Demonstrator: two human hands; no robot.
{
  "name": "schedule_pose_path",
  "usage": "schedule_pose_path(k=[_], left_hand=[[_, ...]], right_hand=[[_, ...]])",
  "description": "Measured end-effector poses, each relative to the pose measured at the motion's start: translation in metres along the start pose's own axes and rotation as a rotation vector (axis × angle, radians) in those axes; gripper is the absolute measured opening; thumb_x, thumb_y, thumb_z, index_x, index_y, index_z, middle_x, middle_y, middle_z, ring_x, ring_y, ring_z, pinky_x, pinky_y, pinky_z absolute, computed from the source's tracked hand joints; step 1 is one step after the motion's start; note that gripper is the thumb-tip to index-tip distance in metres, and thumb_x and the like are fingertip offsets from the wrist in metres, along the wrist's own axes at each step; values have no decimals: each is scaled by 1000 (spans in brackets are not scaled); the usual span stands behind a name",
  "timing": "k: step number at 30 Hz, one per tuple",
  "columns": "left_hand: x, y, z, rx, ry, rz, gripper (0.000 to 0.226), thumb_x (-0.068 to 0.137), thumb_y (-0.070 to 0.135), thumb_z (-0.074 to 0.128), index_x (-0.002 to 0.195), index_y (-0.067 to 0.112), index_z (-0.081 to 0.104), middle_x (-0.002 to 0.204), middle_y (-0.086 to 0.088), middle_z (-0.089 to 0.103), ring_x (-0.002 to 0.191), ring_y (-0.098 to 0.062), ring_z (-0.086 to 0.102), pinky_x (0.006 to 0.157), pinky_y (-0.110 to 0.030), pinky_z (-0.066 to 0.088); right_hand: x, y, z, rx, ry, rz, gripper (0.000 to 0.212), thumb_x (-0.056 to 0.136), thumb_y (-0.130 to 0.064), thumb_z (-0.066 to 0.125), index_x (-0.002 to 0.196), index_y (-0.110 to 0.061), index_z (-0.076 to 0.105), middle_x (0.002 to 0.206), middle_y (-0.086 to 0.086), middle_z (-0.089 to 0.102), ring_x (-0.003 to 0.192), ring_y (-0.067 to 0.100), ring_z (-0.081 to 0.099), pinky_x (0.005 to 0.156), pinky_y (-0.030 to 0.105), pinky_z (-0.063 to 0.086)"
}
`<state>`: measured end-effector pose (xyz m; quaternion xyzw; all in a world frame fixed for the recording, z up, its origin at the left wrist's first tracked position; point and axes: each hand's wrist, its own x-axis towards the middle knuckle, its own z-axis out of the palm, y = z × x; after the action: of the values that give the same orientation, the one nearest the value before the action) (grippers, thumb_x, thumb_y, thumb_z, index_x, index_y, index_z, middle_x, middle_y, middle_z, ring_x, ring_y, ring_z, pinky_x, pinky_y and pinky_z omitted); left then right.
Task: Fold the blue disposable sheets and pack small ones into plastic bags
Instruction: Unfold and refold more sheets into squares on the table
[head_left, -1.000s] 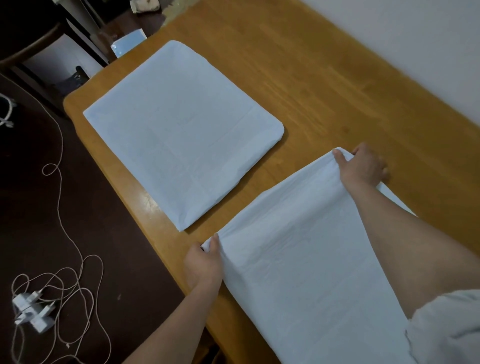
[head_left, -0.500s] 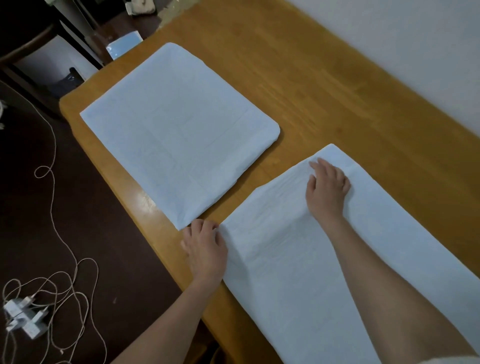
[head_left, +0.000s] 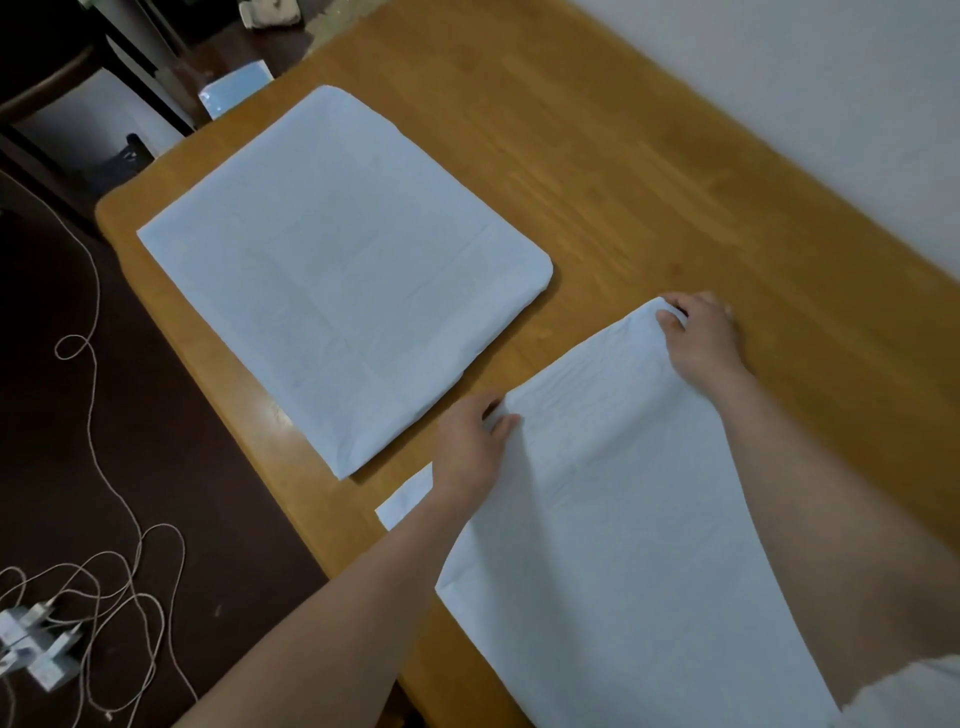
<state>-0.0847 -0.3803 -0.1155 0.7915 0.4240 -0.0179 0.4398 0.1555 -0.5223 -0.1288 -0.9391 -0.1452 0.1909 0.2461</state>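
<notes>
A long pale blue disposable sheet (head_left: 618, 519) lies on the wooden table (head_left: 649, 171) in front of me, running toward the lower right. My left hand (head_left: 470, 452) pinches the near-left corner of its far end. My right hand (head_left: 701, 338) pinches the far-right corner. That end is lifted off the table between my hands, and a lower layer (head_left: 410, 499) shows beneath my left wrist. A larger folded blue sheet (head_left: 343, 270) lies flat at the table's left end, apart from both hands.
The table's long edge runs diagonally at the left, with dark floor below. White cables and chargers (head_left: 41, 649) lie on the floor. A small blue packet (head_left: 236, 93) sits beyond the table's far corner. A white wall (head_left: 831, 93) borders the right side.
Half a second ago both hands pressed flat on the sheet. Now each pinches a corner of the far end and has raised it, uncovering a lower layer on the left.
</notes>
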Motion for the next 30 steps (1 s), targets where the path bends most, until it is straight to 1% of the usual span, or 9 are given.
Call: schedule_pose_path(k=[2, 4, 6, 9, 14, 18, 22, 26, 30], left_hand=[[4, 4, 3, -17, -8, -3, 20, 92, 28, 63, 107, 18, 70, 99, 6, 68, 90, -13, 60, 80, -25, 49], [7, 7, 4, -12, -14, 9, 11, 92, 25, 62, 89, 18, 70, 80, 8, 65, 78, -12, 59, 70, -25, 49], [7, 8, 5, 33, -30, 31, 19, 96, 27, 57, 77, 25, 62, 71, 13, 58, 69, -6, 54, 59, -20, 42], [8, 7, 5, 81, -81, 47, 32, 100, 30, 46, 68, 30, 47, 67, 13, 52, 63, -6, 48, 52, -20, 32], [13, 4, 6, 454, -147, 22, 41, 102, 40, 34, 64, 24, 39, 63, 6, 45, 57, -10, 43, 46, -26, 27], [7, -1, 5, 692, -15, 106, 36, 101, 43, 35, 75, 20, 43, 74, 5, 46, 70, -15, 47, 58, -27, 36], [-3, -12, 3, 676, -3, 175, 15, 102, 31, 37, 92, 21, 34, 87, 3, 42, 75, -15, 43, 62, -27, 40], [-7, -15, 4, 625, -82, 163, 13, 102, 26, 38, 93, 24, 29, 81, 3, 41, 69, -13, 40, 56, -25, 31], [-6, -16, -1, 619, -71, 192, 10, 103, 26, 35, 94, 21, 36, 85, 2, 44, 76, -15, 44, 63, -27, 39]], right_hand=[[2, 4, -2, 111, 10, -8, 22, 98, -26, 54, 111, -12, 64, 123, 9, 53, 115, 27, 47, 99, 38, 40], [3, 7, -6, 258, 12, -8, 12, 95, -29, 58, 96, -17, 61, 101, 1, 59, 90, 16, 54, 77, 28, 45], [4, 10, -10, 351, 17, 16, 14, 94, -33, 57, 84, -23, 55, 76, -9, 56, 66, 6, 49, 59, 23, 39], [3, 15, -10, 372, 30, 15, 18, 94, -37, 56, 83, -23, 52, 67, -11, 53, 52, -2, 43, 53, 23, 36], [3, 15, 0, 179, 102, -3, 25, 92, -40, 59, 85, -17, 52, 80, -1, 60, 72, 19, 56, 62, 31, 41], [3, 11, 11, -84, 207, 9, 30, 95, -43, 54, 87, -14, 54, 92, 7, 64, 93, 29, 56, 84, 41, 43], [-2, 3, 16, -259, 336, 88, 37, 92, -48, 56, 103, -12, 54, 115, 12, 55, 111, 30, 45, 93, 41, 35], [-18, -14, 18, -341, 412, -31, 22, 91, -26, 64, 106, -13, 55, 117, 12, 50, 109, 30, 43, 88, 39, 35], [-71, -38, 44, -300, 298, -102, 23, 91, -25, 59, 113, -19, 63, 129, 6, 50, 117, 27, 43, 95, 42, 32]])
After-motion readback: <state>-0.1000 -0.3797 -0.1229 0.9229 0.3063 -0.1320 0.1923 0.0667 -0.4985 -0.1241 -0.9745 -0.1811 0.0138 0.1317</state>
